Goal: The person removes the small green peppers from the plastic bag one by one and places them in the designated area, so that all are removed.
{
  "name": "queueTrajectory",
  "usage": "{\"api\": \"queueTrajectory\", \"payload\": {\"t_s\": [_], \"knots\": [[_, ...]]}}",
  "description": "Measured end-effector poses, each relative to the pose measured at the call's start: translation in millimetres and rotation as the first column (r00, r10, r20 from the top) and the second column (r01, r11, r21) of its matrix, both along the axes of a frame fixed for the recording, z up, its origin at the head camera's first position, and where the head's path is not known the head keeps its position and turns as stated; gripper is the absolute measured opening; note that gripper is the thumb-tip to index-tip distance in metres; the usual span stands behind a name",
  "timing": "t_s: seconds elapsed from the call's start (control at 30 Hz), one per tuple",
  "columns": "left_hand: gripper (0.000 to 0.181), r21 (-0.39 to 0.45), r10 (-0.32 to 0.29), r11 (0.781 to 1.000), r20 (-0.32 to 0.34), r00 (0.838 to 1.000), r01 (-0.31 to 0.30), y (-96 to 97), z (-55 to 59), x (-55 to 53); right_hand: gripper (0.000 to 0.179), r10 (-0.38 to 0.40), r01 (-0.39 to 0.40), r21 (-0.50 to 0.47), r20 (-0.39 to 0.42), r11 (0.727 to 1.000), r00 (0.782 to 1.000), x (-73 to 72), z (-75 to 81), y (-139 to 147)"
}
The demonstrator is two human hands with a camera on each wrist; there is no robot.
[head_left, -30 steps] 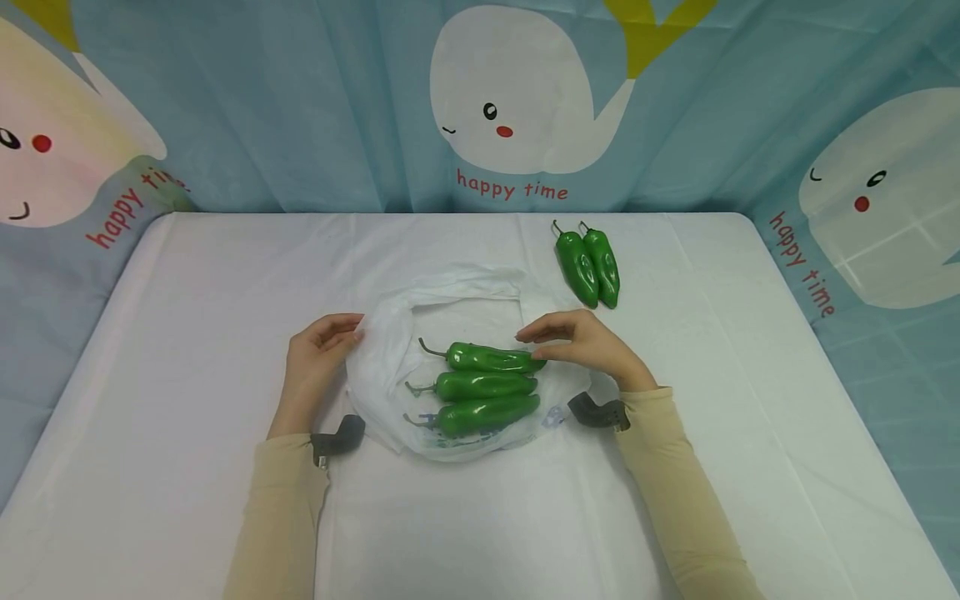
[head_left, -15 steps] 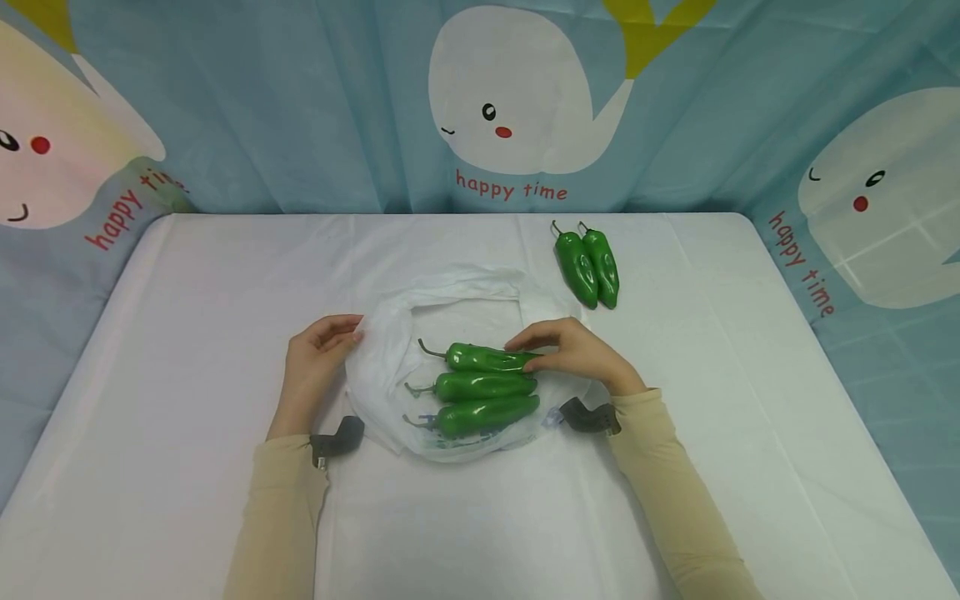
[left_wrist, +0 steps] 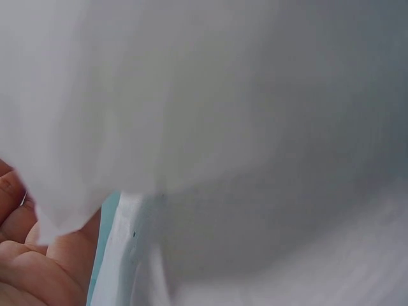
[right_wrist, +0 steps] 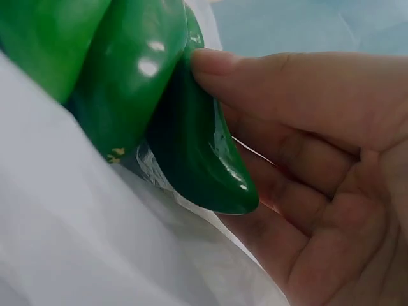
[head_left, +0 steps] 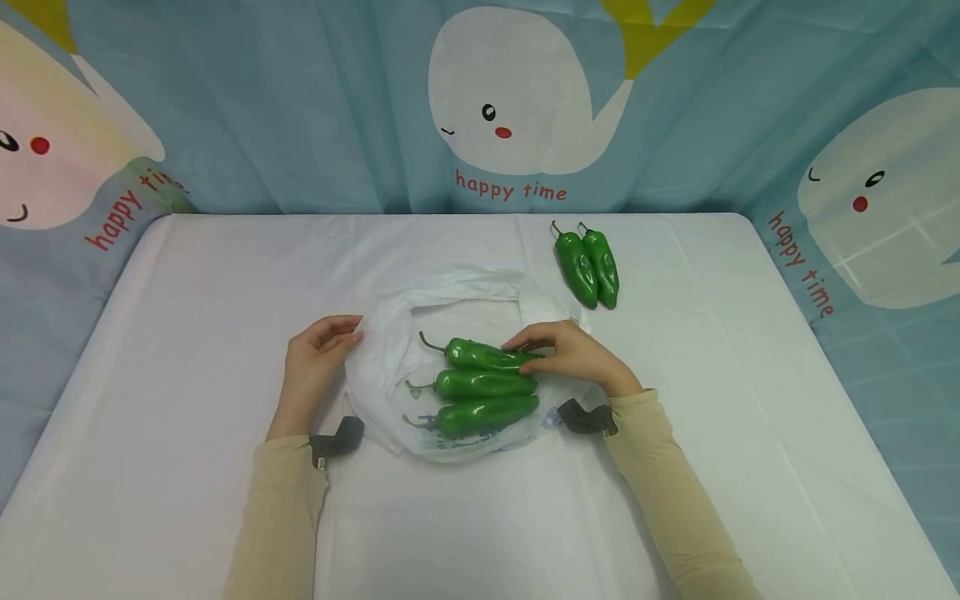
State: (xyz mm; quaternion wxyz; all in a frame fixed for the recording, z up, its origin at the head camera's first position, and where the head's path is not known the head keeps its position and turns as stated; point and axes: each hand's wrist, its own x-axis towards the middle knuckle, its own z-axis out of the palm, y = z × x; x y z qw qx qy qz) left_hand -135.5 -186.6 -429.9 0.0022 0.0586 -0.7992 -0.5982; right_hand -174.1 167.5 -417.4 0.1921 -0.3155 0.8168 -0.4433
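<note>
Three green peppers lie side by side in an open white plastic bag, stems to the left. My right hand pinches the farthest green pepper near its tip, thumb on the near side and fingers on the far side. In the right wrist view the thumb presses on this pepper's side, its tip jutting into the palm. Below it lie the middle pepper and the nearest pepper. At the bag's left edge, my left hand pinches the plastic between thumb and fingers; the bag fills most of the left wrist view.
Two more green peppers lie together behind the bag, to the right, on the white tablecloth. A blue curtain with whale prints hangs along the table's far edge.
My right hand has moved left and slightly down from the pepper's tip and now grips it. The farthest pepper's stem end has risen slightly. My left hand stays at the bag's edge.
</note>
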Motion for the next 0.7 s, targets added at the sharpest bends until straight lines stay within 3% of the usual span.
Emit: {"api": "queueTrajectory", "payload": {"t_s": [0.37,0.7], "knots": [[0.034,-0.020,-0.002,1.000,-0.002,1.000,0.002,-0.4,-0.9,-0.4,0.029,-0.012,0.011,-0.039,-0.034,0.999,0.999,-1.4,-3.7,0.2],[0.034,-0.023,-0.001,1.000,-0.001,1.000,0.001,-0.8,-1.6,-0.6,0.030,-0.034,0.035,0.003,-0.065,0.999,0.997,-1.2,-2.5,-1.0]]}}
